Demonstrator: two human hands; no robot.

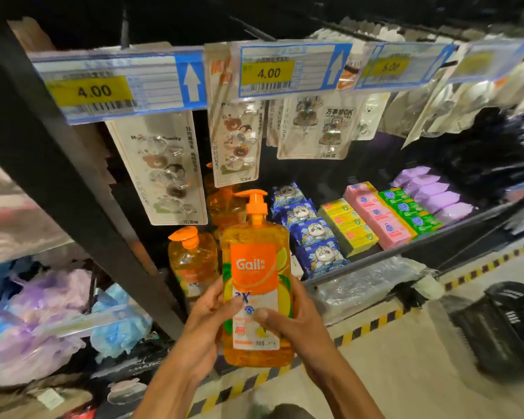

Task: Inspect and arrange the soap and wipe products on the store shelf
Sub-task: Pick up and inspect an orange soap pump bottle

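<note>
An orange pump bottle of liquid soap (256, 258) labelled Gail is held upright in front of the shelf. My left hand (208, 320) grips its left side with the thumb on the label. My right hand (297, 320) grips its right side, thumb also on the label. More orange soap bottles (191, 258) stand on the shelf behind it. To the right lie rows of blue panda wipe packs (310, 232), yellow soap bars (350, 226), pink soap bars (378, 216), green soap bars (410, 208) and purple wipe packs (436, 195).
Price tags (268, 72) run along the upper rail, with carded hook packs (167, 170) hanging below. A black shelf post (73, 182) slants at the left. Bagged goods (43, 313) fill the lower left. A black basket (508, 325) sits on the floor at right.
</note>
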